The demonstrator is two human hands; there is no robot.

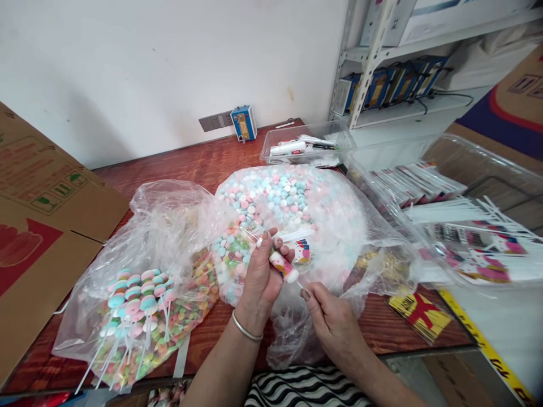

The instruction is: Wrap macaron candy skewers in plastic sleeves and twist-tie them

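Observation:
My left hand [263, 274], with a bangle at its wrist, is closed around a small marshmallow pop [283, 265] in a clear wrapper printed pink, yellow and white. A white marshmallow shows at the wrapper's lower end. From it a thin white stick [300, 284] runs to my right hand [324, 311], whose thumb and fingers pinch it. Beneath both hands lies a large clear bag of pastel marshmallows [284, 198]. A printed card [302, 250] and several white sticks [294, 234] rest on that bag, just beyond my left fingers.
Left, marshmallow skewers [139, 294] lie on a bag of ring candies [186, 316]. Cardboard boxes [51, 226] flank the table [169, 152]. Clear bins [399, 152] with sticks and printed wrappers stand right. A yellow packet [419, 316] lies near the front edge.

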